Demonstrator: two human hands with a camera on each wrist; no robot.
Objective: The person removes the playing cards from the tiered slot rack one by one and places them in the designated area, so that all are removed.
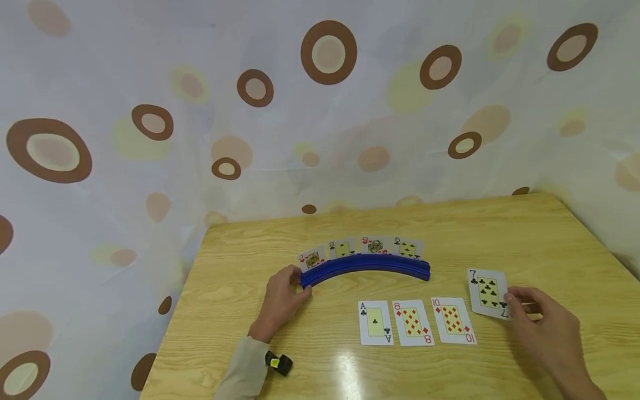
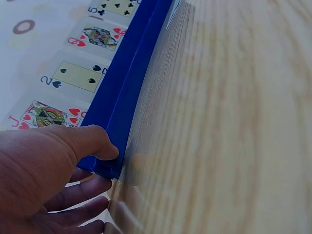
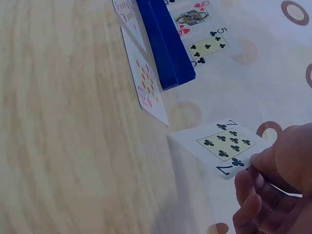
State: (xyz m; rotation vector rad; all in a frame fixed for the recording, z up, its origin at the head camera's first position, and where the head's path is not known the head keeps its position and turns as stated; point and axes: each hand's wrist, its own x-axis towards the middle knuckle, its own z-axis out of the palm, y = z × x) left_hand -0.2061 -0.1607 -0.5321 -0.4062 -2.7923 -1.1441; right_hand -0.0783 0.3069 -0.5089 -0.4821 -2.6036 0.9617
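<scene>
A curved blue card holder (image 1: 367,261) stands on the table with a row of cards upright in it: jack of hearts (image 1: 312,259), two of spades (image 2: 77,76), queen of hearts (image 1: 375,245) and five of clubs (image 3: 208,47). My left hand (image 1: 281,300) grips its left end, thumb on the front face. Between thumb and fingers, my right hand (image 1: 547,328) pinches the seven of clubs (image 1: 487,293) by its lower right corner, face up and tilted. In the right wrist view the card is raised off the table at the gripped side.
Face up in front of the holder lie an ace of clubs (image 1: 375,322), an eight of diamonds (image 1: 413,323) and a ten of diamonds (image 1: 453,320), side by side. The wooden table (image 1: 240,250) meets a dotted cloth (image 1: 280,161) behind and at the sides.
</scene>
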